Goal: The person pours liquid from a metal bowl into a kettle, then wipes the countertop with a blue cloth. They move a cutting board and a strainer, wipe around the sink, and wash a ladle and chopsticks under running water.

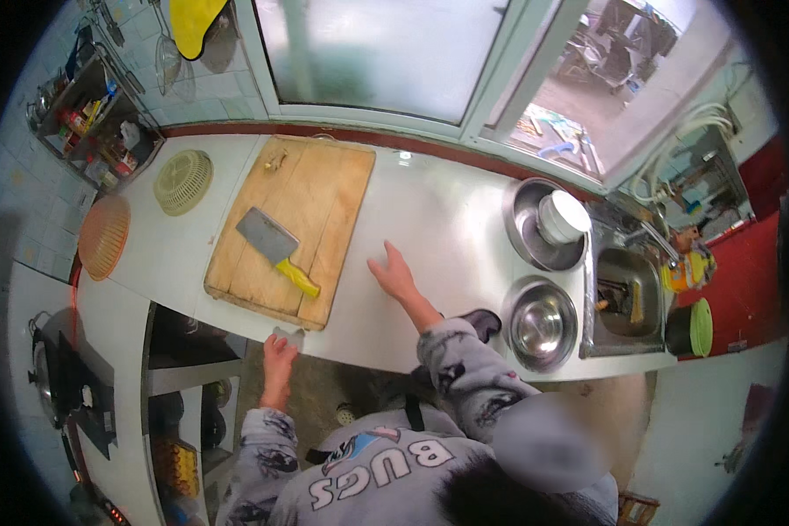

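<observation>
My right hand (394, 273) is over the pale countertop, thumb and fingers apart, with nothing in it. At the counter's front edge, just below the cutting board, my left hand (279, 368) has bent fingers beside a small grey patch (289, 336); whether it grips anything is unclear. Left of my right hand lies a thick wooden cutting board (302, 217). On the board rest a cleaver (269, 237) with a yellow handle, its blade towards the upper left, and small brownish pieces (276, 160) near the far end.
A green plastic basket (183, 183) and an orange one (104, 237) stand at the left. White bowls (563, 217) sit in a metal basin (526, 240), with another basin (542, 323) nearer me. Beyond them is a sink (628, 289). Open shelves (197, 378) lie below the counter.
</observation>
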Motion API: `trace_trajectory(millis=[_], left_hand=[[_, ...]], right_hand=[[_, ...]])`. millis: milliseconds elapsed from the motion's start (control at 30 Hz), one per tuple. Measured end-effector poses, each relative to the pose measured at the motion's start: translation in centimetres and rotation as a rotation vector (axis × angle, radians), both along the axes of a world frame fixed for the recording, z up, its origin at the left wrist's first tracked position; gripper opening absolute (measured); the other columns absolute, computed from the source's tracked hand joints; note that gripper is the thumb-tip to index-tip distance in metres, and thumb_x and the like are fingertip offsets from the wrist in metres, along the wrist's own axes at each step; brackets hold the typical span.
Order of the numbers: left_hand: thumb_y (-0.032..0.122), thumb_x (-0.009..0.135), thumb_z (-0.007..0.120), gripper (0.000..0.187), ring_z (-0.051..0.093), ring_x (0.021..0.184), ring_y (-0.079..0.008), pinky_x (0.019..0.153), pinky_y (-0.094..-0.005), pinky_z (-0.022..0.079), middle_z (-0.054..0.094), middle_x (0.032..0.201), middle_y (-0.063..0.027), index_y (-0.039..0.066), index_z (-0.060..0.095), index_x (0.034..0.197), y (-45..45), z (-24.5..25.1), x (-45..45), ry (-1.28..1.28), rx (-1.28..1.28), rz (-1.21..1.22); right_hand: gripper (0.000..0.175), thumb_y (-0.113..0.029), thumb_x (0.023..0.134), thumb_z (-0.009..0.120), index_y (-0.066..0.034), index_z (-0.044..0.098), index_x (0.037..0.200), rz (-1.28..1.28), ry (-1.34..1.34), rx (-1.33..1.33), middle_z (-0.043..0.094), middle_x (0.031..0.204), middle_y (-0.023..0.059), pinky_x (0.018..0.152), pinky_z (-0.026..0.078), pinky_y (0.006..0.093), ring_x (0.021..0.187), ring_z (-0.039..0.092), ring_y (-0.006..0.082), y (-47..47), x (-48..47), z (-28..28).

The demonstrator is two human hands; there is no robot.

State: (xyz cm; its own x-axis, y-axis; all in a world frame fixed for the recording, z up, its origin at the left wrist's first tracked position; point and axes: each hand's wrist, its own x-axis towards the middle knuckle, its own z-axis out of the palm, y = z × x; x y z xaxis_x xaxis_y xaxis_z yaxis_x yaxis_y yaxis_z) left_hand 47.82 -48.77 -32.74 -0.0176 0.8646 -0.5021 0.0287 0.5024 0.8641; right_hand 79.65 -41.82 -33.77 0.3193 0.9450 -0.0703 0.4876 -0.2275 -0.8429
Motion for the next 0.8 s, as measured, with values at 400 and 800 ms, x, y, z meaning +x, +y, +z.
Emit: trace_trajectory(millis=[400,800], left_hand=[[0.005,0.080,0.061,0.081,0.042,0.119,-0.0251,0.090,-0.0340,0.041,0.020,0.146,-0.0142,0.007,0.011,0.144,5.2,1.7,3.9,0.036,-0.032,0.309],[0.012,0.083,0.058,0.066,0.042,0.116,-0.0177,0.088,-0.0358,0.039,0.034,0.139,-0.0027,0.012,0.023,0.139,8.9,1.0,-1.3,0.040,-0.005,0.312]], right_hand=[[0.083,-0.029,0.073,0.063,0.0077,0.023,0.136,-0.042,0.233,0.139,0.018,0.142,0.0314,0.110,0.019,0.0380,0.134,0.020,0.0392,14.7,-4.3,-4.4],[0.070,-0.022,0.080,0.061,-0.0027,0.028,0.138,0.333,0.221,0.109,0.042,0.134,0.0164,0.101,0.033,0.0393,0.122,0.042,0.0303,9.2,-1.8,2.6]])
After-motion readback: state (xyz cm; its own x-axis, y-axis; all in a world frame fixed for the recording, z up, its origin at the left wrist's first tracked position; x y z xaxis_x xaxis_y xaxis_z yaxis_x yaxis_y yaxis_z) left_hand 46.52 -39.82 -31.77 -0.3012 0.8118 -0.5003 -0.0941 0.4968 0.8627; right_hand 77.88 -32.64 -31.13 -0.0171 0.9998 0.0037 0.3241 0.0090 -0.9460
